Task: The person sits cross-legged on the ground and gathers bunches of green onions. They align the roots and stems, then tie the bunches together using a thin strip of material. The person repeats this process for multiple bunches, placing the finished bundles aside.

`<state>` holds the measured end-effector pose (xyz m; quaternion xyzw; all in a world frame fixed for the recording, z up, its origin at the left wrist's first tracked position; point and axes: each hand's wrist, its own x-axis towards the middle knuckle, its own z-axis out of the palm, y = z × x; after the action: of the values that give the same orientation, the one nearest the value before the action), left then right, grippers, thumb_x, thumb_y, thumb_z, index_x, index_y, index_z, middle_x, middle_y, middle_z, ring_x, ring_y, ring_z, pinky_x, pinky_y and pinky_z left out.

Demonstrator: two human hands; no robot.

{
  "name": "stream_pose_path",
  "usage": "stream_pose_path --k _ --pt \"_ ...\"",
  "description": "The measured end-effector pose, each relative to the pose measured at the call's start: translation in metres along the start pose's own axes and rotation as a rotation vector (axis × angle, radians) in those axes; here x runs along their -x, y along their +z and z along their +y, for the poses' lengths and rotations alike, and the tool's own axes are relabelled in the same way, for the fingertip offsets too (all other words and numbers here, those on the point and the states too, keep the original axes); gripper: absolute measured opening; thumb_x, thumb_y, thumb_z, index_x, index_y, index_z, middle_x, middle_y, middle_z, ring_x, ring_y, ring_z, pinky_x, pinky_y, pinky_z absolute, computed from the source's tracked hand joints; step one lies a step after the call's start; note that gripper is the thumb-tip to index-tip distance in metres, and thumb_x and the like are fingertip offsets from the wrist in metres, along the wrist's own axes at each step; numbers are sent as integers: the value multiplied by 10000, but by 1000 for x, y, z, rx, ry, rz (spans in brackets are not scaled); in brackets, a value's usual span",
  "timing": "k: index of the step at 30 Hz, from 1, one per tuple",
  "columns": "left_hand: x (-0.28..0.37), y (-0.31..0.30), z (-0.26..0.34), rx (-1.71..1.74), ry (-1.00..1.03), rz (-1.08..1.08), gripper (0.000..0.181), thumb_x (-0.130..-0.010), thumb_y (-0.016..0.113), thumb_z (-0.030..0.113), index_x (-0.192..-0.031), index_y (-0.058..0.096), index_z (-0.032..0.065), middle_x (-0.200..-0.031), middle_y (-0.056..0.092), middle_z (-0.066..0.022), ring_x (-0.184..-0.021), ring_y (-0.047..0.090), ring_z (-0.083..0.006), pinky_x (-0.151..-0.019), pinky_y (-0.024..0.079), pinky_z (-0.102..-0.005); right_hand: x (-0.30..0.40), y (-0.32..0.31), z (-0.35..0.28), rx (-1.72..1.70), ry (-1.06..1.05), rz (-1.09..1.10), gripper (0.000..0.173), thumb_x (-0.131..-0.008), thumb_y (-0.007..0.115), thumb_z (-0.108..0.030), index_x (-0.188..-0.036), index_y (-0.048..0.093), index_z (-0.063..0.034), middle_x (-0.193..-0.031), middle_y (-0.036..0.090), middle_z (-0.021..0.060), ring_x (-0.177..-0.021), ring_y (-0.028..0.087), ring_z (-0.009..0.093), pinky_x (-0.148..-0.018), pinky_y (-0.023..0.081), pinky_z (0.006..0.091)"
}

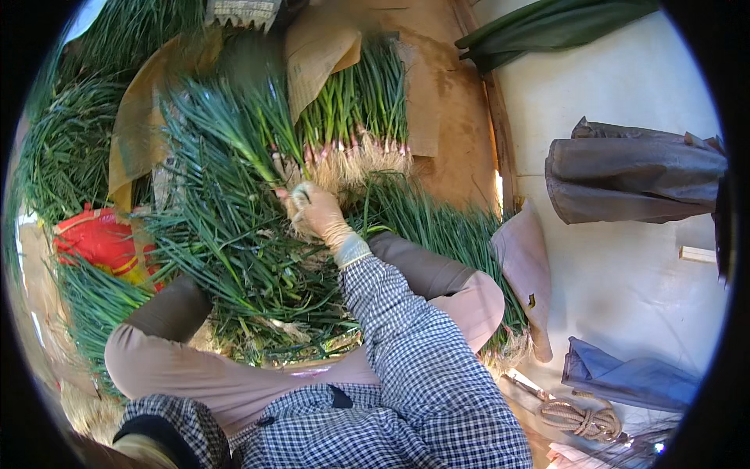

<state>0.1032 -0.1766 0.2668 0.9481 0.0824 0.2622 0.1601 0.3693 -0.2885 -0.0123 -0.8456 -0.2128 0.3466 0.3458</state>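
Note:
My right hand [319,212], in a pale, thin glove, grips green onions [258,164] near their reddish-white root ends, over the heap between my knees. Their leaves point up and left. My left hand is out of view; only a checked sleeve [181,419] with a dark band shows at the bottom left. Loose green onions [234,258] and leaf scraps lie across my lap area. Just beyond my right hand, a row of green onions [357,111] lies with roots toward me, partly under brown paper [319,53].
More green onions lie beside my right knee [433,211] and at the far left [70,146]. A red bag [96,237] sits left. Dark cloth [633,173], blue cloth [627,375] and coiled rope [580,417] are at right. A whitish toothed board [243,13] stands at the top.

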Motion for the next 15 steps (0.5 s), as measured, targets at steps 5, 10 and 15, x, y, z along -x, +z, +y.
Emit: stream_pose_path --k 5,10,15 --pt "-9 -10 9 73 -1 15 116 -853 556 58 -772 573 -23 -690 583 -83 -589 530 -143 -583 464 -278 -30 35 69 190 102 -6 345 -818 624 -254 -1077 559 -36 -969 629 190 -925 607 344 -801 474 432" --pt "-17 -33 33 347 -337 95 139 -863 550 74 -770 583 -24 -675 585 -68 -596 538 -123 -587 467 -271 9 7 0 277 -89 91 264 -814 632 -260 -967 613 -44 -938 631 185 -894 591 377 -795 466 450" --pt "29 142 -13 880 -1063 41 213 -901 547 162 -863 629 -31 -766 644 -63 -691 588 -121 -612 451 -255 106 -2 -53 92 -509 -45 240 -807 658 -307 -857 609 -78 -821 613 119 -747 595 290 -698 485 387"
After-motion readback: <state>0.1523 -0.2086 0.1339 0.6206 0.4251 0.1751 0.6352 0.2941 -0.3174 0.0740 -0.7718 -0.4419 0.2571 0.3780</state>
